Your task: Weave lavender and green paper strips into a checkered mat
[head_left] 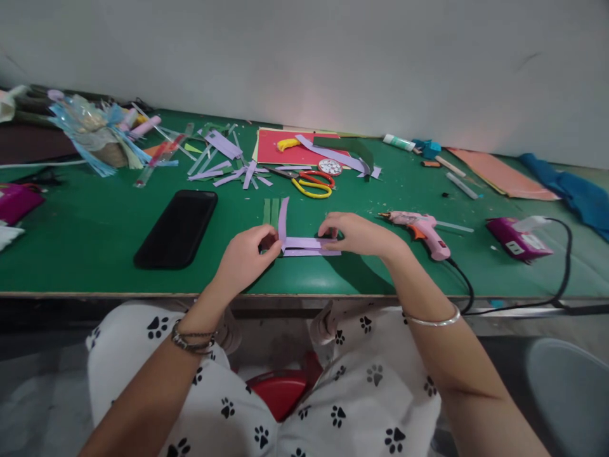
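Observation:
Just in front of me on the green table lie two purple paper strips [304, 243], running sideways almost parallel. Another purple strip [283, 219] stands crosswise at their left end, curving upward. Several green paper strips [270, 212] lie beside it, partly hidden by my left hand. My left hand [252, 254] pinches at the corner where the purple and green strips meet. Curved over the right end of the sideways strips is my right hand [359, 235]; its thumb touches them, and a gap shows between thumb and fingers.
A black phone [176, 228] lies left. A pink glue gun [423, 231] with a cord lies right, near a purple box [518, 240]. Behind are scissors [311, 184], red paper [271, 146], loose strips [226, 145] and a glue tube [398, 143].

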### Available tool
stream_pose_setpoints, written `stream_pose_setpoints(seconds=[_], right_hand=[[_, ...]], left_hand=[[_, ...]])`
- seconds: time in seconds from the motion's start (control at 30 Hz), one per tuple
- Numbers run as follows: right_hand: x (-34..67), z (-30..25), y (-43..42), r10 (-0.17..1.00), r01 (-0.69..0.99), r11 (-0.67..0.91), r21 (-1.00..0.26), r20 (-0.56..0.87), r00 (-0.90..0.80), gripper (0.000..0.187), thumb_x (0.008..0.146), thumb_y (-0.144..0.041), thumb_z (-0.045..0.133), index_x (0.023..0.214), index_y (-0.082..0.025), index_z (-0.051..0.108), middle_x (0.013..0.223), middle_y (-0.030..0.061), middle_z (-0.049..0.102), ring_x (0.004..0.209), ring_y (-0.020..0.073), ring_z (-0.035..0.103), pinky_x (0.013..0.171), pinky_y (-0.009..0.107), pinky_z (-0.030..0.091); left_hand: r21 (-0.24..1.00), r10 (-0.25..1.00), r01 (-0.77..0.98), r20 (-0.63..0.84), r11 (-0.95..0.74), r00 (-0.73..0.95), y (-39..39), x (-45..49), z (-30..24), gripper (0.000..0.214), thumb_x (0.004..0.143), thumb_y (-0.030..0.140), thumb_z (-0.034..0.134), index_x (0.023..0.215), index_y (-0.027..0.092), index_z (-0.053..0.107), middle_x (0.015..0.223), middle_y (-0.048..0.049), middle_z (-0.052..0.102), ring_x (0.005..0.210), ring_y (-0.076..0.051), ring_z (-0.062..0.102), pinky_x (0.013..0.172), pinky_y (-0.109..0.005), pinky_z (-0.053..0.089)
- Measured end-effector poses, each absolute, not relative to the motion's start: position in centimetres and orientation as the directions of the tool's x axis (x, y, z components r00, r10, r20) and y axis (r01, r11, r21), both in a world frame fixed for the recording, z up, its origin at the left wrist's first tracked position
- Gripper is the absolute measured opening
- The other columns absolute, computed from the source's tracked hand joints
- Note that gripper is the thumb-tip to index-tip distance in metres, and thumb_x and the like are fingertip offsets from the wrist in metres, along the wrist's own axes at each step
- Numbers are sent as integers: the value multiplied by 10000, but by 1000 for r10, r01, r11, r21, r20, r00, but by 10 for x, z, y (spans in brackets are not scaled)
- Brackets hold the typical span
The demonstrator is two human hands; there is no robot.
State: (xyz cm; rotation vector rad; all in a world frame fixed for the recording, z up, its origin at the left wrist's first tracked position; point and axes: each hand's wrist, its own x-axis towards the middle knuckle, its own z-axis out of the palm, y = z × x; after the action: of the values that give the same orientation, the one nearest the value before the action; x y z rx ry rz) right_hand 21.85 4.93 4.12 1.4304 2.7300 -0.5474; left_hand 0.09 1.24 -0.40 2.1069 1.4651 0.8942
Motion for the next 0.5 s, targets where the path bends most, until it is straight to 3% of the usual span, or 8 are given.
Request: stream_pose_setpoints(seconds=[0.23, 0.5], right_hand=[[204, 48, 61, 753, 816, 534, -223, -313, -578, 139, 731, -186, 587, 862, -153, 618, 875, 49, 604, 758, 139, 522, 627, 229, 352], [202, 46, 58, 776, 825, 536, -179, -280, -565, 144, 732, -142, 566, 862, -153, 627, 845, 44, 619, 707, 127, 507, 567, 221, 310]], left_hand=[[673, 953, 677, 244, -300, 180, 13, 0, -2, 136, 700, 291, 456, 646, 188, 527, 662, -14, 642, 602, -157, 560, 591, -245, 434], [683, 957, 672, 241, -285, 161, 13, 0, -1, 163, 686, 297, 444, 651, 182, 555, 662, -20, 654, 590, -159, 559, 584, -248, 437]])
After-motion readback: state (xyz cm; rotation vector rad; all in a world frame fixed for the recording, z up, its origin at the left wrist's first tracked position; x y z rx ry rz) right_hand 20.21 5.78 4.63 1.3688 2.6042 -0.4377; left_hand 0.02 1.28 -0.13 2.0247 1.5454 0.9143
